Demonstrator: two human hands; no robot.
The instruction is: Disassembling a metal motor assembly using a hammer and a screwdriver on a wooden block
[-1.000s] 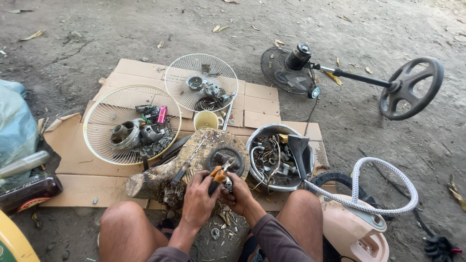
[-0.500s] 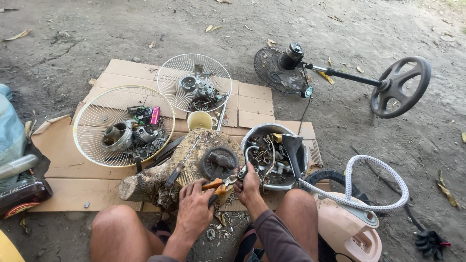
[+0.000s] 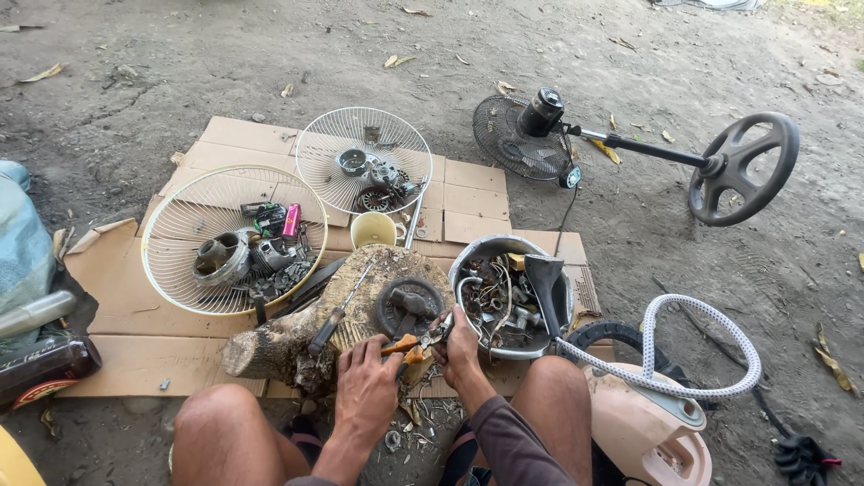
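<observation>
- Head view, centre: your left hand rests palm-down on the near edge of the rough brown tree-stump block, fingers curled over the orange-handled pliers; the pose looks suited to steadying the tool against the wood.
- Your right hand is closed around the jaw end of the pliers, pinching something small there; what it is cannot be made out.
- The pliers lie across the stump's front edge, just below the dark round motor part; their handles are bright orange, the metal jaws dull grey.
- A dark-handled screwdriver lies diagonally on the stump, left of the motor part, within easy reach.
- Just right of the stump, a dented grey metal bowl holds wires and loose metal pieces, with a black funnel-shaped piece leaning in it.
- Two white wire fan guards serve as trays on the flattened brown cardboard; a pale yellow cup stands between them and the stump.
- Farther out, a black stand fan lies on the dirt; a braided white hose loops over a pink plastic housing by your right knee.
</observation>
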